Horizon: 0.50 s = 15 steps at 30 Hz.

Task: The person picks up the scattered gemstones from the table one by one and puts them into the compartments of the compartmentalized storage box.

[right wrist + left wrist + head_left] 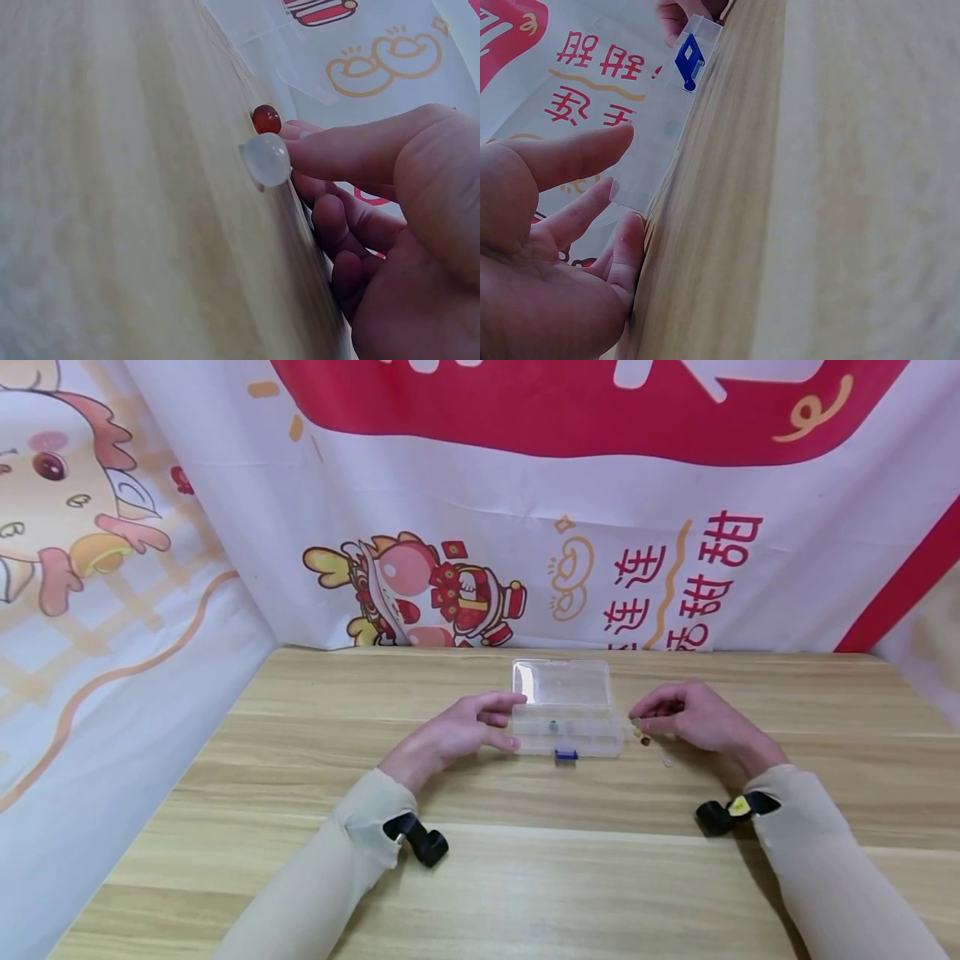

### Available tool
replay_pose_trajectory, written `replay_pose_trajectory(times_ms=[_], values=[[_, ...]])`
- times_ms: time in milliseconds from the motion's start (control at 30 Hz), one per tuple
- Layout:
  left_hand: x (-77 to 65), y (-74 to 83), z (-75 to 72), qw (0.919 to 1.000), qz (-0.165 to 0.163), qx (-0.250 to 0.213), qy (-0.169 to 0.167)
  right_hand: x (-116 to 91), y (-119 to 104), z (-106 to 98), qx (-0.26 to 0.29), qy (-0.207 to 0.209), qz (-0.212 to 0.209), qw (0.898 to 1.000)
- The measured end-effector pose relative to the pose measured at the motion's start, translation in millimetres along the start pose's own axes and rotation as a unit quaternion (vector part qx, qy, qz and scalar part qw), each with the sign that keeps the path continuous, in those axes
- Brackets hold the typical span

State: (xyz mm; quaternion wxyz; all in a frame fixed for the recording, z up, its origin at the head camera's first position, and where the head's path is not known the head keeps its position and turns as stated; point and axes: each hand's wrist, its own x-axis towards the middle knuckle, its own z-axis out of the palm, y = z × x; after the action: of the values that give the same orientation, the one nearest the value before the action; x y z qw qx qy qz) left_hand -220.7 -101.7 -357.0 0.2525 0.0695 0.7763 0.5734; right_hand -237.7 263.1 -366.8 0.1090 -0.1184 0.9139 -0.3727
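A clear plastic compartment box (592, 745) lies with its lid (573, 681) folded back and its blue latch (566, 755) facing me. One small green bead (553, 726) sits inside it. At the box's left end is my left hand (461, 727), thumb and fingers spread loosely along the edge. To the right of the box, my right hand (697, 718) pinches a small bead (636, 722) between thumb and index finger, other fingers curled. Close by its fingertips lie a red-brown bead (267, 119) and a whitish translucent bead (267, 160).
The wooden table (525, 877) runs back to a printed white cloth (465, 485) hanging behind it. Another cloth hangs on the left. Each sleeve carries a black wrist camera (427, 845).
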Motion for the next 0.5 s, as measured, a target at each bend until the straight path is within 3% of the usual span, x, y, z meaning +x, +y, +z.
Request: replay_pose_trajectory(times_ms=[500], values=[[-0.6,-0.3,-0.8,1.0000,0.005,-0.003,-0.003,0.3,-9.7,3.6,0.014,0.018,0.005,1.000]])
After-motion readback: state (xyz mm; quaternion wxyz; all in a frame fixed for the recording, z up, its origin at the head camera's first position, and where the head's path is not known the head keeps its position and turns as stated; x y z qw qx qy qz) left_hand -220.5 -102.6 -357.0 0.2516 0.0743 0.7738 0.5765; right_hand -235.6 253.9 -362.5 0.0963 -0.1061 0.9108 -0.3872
